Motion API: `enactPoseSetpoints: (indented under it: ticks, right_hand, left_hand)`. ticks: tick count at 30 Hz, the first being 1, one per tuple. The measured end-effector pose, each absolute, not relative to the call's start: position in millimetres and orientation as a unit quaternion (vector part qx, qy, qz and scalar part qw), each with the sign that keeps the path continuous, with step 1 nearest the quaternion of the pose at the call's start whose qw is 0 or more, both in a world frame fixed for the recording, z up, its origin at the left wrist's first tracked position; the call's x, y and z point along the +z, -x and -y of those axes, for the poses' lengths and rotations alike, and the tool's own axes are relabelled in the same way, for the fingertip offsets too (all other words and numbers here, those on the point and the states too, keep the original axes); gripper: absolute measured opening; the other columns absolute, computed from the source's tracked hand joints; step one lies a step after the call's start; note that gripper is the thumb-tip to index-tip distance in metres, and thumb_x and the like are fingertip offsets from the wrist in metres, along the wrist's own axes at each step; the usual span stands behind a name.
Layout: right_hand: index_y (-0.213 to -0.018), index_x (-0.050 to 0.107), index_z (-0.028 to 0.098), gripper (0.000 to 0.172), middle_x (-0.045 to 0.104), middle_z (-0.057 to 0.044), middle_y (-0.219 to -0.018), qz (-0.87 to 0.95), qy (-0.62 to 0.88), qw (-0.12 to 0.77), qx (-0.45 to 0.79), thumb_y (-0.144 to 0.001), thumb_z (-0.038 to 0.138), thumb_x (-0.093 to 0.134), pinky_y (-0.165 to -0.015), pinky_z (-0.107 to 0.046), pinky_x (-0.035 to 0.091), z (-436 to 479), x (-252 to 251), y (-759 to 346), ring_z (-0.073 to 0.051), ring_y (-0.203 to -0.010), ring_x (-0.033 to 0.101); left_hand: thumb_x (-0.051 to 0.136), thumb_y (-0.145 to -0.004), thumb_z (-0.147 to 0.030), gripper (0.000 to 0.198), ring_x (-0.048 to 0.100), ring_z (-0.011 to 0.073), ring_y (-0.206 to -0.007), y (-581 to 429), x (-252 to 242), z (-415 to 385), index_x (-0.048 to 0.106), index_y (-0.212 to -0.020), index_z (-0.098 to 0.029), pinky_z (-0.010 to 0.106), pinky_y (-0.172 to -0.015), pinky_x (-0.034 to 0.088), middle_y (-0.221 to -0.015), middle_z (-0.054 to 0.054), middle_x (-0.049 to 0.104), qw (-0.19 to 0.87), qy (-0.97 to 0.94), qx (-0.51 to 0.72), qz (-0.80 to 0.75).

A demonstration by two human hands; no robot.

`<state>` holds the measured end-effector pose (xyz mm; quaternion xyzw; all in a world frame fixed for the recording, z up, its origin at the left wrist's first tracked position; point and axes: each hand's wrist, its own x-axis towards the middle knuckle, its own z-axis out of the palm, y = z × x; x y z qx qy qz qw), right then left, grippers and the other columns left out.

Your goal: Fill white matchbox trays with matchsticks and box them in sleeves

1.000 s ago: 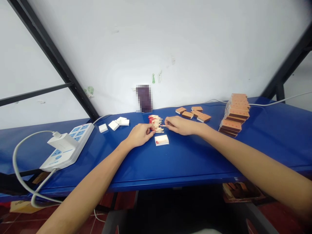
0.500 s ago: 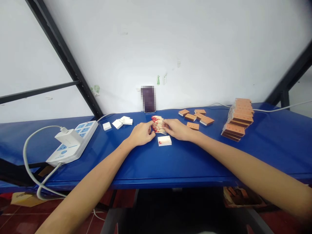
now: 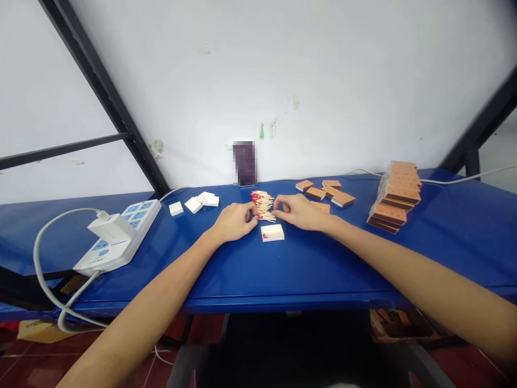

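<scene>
A pile of red-tipped matchsticks [image 3: 262,202] lies on the blue table [image 3: 307,258] near the wall. My left hand [image 3: 235,220] and my right hand [image 3: 298,212] rest on either side of the pile's near edge, fingers pinched together on a few matchsticks between them. Just in front of the hands sits a white open matchbox tray [image 3: 272,232] with some red-tipped matches inside.
White empty trays [image 3: 201,202] lie at the back left, beside a white power strip [image 3: 117,236] with a plugged adapter and cable. Loose orange matchboxes [image 3: 326,193] and a tall stack of them [image 3: 396,195] stand to the right. A dark phone [image 3: 244,163] leans on the wall.
Both hands have drawn closer together at the near edge of the pile, pinching matchsticks. The camera view shifted slightly; the tray stays put.
</scene>
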<state>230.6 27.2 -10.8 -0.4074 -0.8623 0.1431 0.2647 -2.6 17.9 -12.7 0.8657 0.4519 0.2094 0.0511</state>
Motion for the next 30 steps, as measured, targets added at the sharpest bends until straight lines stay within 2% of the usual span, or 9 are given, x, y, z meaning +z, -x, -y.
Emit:
enactPoseSetpoints:
  ticks: [11,26,30]
  right_hand:
    - [-0.085,0.07,0.017,0.022,0.05,0.005,-0.06,0.869,0.372,0.25,0.211,-0.083,0.038,0.065,-0.058,-0.024,0.029,-32.9,-18.3,-227.4,-0.01,-0.056,0.044]
    - [-0.085,0.073,0.017,0.02,0.058,0.002,-0.064,0.869,0.371,0.254,0.206,-0.084,0.034,0.062,-0.058,-0.024,0.031,-33.4,-21.8,-227.5,-0.011,-0.058,0.047]
    - [-0.084,0.073,0.018,0.018,0.054,0.003,-0.06,0.865,0.38,0.267,0.191,-0.083,0.032,0.062,-0.057,-0.024,0.03,-32.0,-22.5,-226.5,-0.01,-0.056,0.045]
  left_hand:
    - [0.055,-0.082,-0.027,0.011,0.052,0.0134,-0.056,2.5,-12.0,-17.8,0.06,-0.076,-0.019,0.025,-0.053,0.031,-0.066,-0.001,0.062,0.064,-0.865,0.201,-0.455]
    - [0.054,-0.083,-0.028,0.014,0.052,0.0132,-0.055,3.3,-14.0,-19.6,0.062,-0.076,-0.019,0.024,-0.053,0.031,-0.066,0.0,0.062,0.062,-0.866,0.2,-0.454]
    - [0.054,-0.084,-0.029,0.015,0.052,0.0131,-0.055,2.9,-13.8,-19.5,0.062,-0.076,-0.019,0.024,-0.053,0.03,-0.066,0.0,0.062,0.062,-0.867,0.197,-0.454]
